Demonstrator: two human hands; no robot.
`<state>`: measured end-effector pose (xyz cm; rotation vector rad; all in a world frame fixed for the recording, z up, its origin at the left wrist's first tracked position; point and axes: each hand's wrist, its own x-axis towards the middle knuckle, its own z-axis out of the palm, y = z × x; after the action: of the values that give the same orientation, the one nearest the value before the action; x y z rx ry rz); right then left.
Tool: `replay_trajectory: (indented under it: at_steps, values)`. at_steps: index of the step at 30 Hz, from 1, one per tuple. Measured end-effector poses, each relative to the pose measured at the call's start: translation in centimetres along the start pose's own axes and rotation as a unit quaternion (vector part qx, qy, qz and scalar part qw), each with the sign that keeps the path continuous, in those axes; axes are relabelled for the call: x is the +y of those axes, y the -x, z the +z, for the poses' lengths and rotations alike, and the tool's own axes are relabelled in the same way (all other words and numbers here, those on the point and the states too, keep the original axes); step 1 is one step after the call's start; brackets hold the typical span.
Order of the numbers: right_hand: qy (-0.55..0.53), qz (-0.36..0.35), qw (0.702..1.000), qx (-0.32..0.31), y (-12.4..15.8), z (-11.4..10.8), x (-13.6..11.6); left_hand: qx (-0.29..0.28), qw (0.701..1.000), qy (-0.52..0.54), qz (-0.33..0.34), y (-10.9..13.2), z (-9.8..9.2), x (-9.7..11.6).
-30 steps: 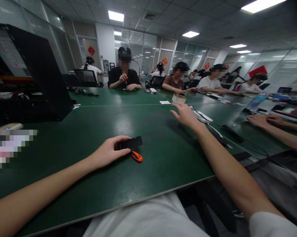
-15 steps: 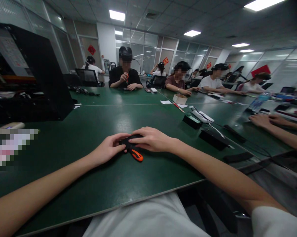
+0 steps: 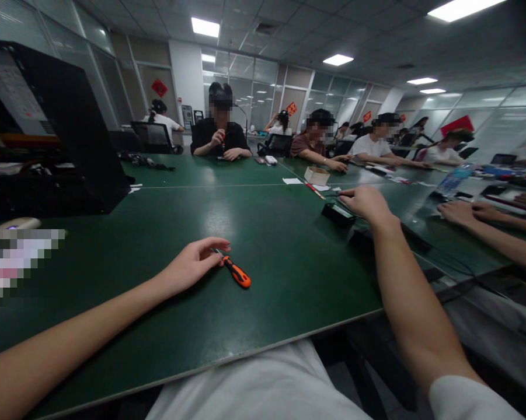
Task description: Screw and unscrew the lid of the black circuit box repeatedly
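My left hand (image 3: 191,266) rests on the green table (image 3: 157,303), fingers loosely spread and holding nothing; its fingertips lie at the metal tip of an orange-and-black screwdriver (image 3: 237,273). My right hand (image 3: 366,203) reaches far out to the right with its fingers curled down around a thin flat black piece (image 3: 340,197), seen edge-on. It hovers just above a small black box (image 3: 338,214) on the table.
A large black case (image 3: 56,134) stands at the left, with a white device (image 3: 15,224) in front of it. A small cardboard box (image 3: 316,174), a water bottle (image 3: 453,181) and black strips (image 3: 415,238) lie to the right. A co-worker's hands (image 3: 464,213) rest at right; other people sit opposite.
My right hand came in, took the flat black piece from my left hand, and carried it out to the black box at right. My left hand stayed by the screwdriver, now holding nothing.
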<state>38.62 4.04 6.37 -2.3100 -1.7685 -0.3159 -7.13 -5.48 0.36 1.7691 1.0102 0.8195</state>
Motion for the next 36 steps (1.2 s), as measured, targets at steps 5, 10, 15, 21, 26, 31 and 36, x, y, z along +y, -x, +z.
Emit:
replay_trajectory:
  at_steps: [5, 10, 15, 21, 26, 31, 36]
  values:
    - [-0.004, 0.019, 0.998, -0.064, -0.4, 1.1, 1.7, -0.003, 1.0, -0.013, -0.004, 0.0, 0.0, 0.1]
    - [-0.003, 0.015, 0.994, -0.113, -0.9, 1.6, 1.7, -0.002, 1.0, -0.022, -0.005, 0.1, 0.1, 0.1]
    - [0.006, 0.028, 0.991, -0.133, -1.1, 1.9, 2.4, 0.002, 1.0, -0.023, -0.004, 0.1, 0.1, 0.0]
    - [0.005, 0.019, 0.991, -0.134, -1.7, 2.9, 2.9, 0.003, 0.999, -0.034, -0.004, 0.0, 0.0, -0.1]
    - [0.005, 0.0, 0.992, -0.125, -2.2, 3.8, 2.9, 0.0, 0.999, -0.04, -0.004, 0.1, 0.1, 0.0]
    - [0.019, 0.005, 0.993, -0.113, -2.0, 3.7, 2.4, -0.006, 0.999, -0.043, 0.002, 0.1, 0.1, -0.1]
    - [0.04, 0.023, 0.994, -0.101, -1.3, 3.3, 1.3, -0.013, 0.998, -0.053, 0.007, 0.3, 0.1, 0.2]
